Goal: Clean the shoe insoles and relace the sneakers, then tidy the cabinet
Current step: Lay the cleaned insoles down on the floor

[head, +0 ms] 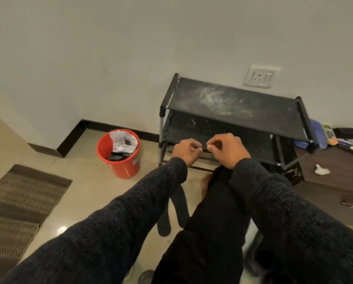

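My left hand [187, 150] and my right hand [227, 149] are raised side by side in front of the black two-tier shoe rack [233, 99]. Their fingers are curled and the fingertips nearly meet. I see nothing held between them. The rack's shelves are bare and dusty, with white smears on top. Two dark grey insoles [178, 206] lie on the tiled floor beneath my left forearm, partly hidden by the sleeve. A grey shoe toe [146, 276] peeks in at the bottom edge.
A red bucket [119, 154] with crumpled paper and dark scraps stands left of the rack by the wall. A brown striped rug [18, 201] covers the floor at the left. A low brown cabinet [335, 181] with clutter sits at the right. My black-trousered leg [212, 222] stretches toward the rack.
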`<state>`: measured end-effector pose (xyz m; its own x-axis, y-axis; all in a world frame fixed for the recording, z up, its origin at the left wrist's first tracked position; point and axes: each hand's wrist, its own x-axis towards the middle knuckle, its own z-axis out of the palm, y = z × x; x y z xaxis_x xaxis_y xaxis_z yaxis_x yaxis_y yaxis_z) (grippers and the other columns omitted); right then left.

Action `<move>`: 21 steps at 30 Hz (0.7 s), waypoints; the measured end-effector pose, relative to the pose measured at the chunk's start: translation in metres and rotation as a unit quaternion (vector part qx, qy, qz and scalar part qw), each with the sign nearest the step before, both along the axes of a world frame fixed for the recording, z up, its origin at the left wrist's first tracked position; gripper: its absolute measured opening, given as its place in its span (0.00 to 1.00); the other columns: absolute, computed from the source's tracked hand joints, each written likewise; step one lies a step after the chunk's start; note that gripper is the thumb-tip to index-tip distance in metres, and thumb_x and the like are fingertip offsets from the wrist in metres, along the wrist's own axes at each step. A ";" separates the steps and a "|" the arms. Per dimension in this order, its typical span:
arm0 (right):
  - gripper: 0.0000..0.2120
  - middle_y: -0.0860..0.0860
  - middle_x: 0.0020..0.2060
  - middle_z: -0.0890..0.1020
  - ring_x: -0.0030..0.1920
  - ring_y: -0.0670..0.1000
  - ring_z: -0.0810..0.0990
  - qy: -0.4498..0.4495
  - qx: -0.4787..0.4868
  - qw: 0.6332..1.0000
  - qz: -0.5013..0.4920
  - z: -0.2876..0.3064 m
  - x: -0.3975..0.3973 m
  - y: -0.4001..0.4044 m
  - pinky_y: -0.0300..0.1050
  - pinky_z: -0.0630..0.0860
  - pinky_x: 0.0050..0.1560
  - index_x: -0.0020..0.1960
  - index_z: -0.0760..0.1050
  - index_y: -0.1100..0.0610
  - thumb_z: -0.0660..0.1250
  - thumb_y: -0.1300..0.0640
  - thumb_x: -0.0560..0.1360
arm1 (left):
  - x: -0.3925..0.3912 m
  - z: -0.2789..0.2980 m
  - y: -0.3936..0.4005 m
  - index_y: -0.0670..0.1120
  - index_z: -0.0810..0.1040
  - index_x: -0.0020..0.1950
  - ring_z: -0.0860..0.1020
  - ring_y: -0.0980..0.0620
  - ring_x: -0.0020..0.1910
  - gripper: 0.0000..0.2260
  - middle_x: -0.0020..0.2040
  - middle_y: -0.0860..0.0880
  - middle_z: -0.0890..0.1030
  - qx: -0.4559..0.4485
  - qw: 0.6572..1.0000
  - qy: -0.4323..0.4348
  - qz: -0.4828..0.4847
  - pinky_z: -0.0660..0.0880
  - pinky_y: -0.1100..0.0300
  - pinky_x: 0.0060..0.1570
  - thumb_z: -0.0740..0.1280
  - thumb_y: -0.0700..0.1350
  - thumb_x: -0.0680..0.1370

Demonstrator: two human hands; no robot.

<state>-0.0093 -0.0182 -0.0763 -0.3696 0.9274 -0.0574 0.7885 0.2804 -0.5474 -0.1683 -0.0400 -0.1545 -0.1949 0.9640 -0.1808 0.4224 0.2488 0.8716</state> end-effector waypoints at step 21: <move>0.04 0.49 0.42 0.85 0.46 0.48 0.83 0.050 -0.053 0.972 -0.222 -0.052 0.229 -0.017 0.47 0.80 0.54 0.46 0.84 0.52 0.70 0.58 0.76 | 0.210 0.010 0.017 0.55 0.79 0.52 0.84 0.52 0.45 0.06 0.45 0.50 0.85 -0.053 0.980 0.006 -0.190 0.81 0.58 0.48 0.73 0.48 0.76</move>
